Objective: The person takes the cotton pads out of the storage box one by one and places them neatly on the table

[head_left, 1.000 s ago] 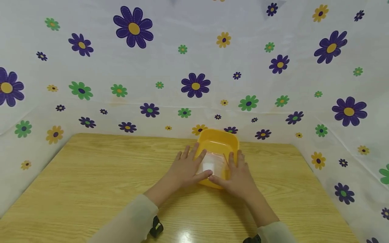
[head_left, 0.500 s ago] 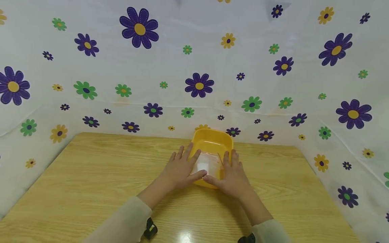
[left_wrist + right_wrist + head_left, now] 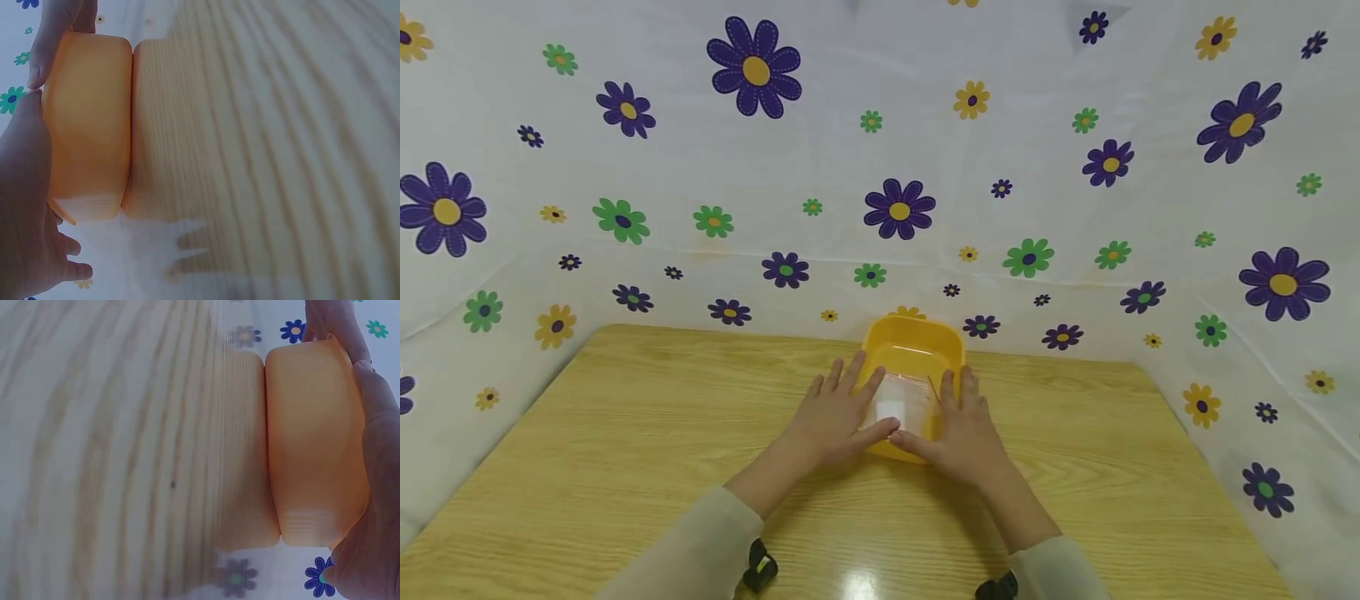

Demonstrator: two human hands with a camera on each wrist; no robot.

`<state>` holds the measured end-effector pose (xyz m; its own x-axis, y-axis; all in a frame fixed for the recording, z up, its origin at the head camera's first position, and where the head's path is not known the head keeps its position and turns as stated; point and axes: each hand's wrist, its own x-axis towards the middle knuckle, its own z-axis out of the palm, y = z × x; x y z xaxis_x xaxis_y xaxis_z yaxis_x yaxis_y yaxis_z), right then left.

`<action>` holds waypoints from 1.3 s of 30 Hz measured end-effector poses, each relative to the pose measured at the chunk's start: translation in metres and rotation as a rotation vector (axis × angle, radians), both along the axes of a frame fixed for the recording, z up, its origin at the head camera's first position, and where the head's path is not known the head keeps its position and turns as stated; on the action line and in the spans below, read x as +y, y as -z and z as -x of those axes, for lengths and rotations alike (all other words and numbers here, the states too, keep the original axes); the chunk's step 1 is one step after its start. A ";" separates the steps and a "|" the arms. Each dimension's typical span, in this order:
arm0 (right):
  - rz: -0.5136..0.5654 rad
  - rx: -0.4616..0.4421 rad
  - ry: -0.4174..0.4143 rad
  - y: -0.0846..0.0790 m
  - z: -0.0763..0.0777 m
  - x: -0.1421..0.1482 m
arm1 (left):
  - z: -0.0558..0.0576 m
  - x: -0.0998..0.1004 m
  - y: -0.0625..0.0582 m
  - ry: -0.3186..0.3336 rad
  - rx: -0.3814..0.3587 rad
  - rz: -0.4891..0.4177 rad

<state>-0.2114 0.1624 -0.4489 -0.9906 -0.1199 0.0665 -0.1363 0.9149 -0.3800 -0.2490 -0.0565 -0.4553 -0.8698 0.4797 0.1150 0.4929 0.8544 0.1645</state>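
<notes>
A yellow plastic basin (image 3: 917,335) stands near the back of the wooden table, with my two hands around its near half. In it lies a clear plastic packet (image 3: 917,392) with a white label (image 3: 891,412). My left hand (image 3: 829,421) rests on the basin's left rim with fingers spread and fairly straight. Along the right rim lies my right hand (image 3: 967,433), its fingers also extended. Both thumbs reach over the near rim, tips almost meeting. The wrist views show the basin's near wall (image 3: 90,131) upright, its base on the table.
A wooden table (image 3: 700,400) spreads to both sides and in front of the basin. Behind it hangs a white flower-print cloth (image 3: 820,150), which also covers the left and right sides. The basin's far rim overlaps the cloth's lower edge in the head view.
The basin has slid left along the table, with both hands keeping the same hold on its rim. The head view has turned slightly left.
</notes>
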 end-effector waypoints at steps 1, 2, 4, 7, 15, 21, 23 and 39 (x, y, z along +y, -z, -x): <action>-0.001 0.001 -0.002 0.000 0.000 -0.001 | 0.000 -0.001 0.000 -0.001 0.002 -0.002; -0.003 0.000 -0.002 0.000 0.001 -0.002 | 0.000 -0.002 0.001 0.000 0.000 -0.006; -0.005 0.001 -0.003 0.001 0.001 -0.004 | 0.000 -0.004 0.001 0.000 -0.005 -0.018; -0.004 0.005 -0.005 0.001 0.002 -0.006 | 0.000 -0.007 0.001 -0.001 -0.014 -0.033; -0.014 0.009 -0.014 0.001 0.003 -0.013 | -0.002 -0.015 -0.001 -0.006 -0.002 -0.045; -0.004 0.005 -0.018 -0.001 0.003 -0.018 | -0.003 -0.020 -0.002 -0.008 0.005 -0.043; -0.003 0.001 -0.018 -0.001 0.003 -0.020 | -0.002 -0.022 -0.001 -0.009 0.009 -0.038; -0.013 -0.002 -0.020 -0.004 0.003 -0.030 | -0.003 -0.032 -0.001 -0.018 0.008 -0.036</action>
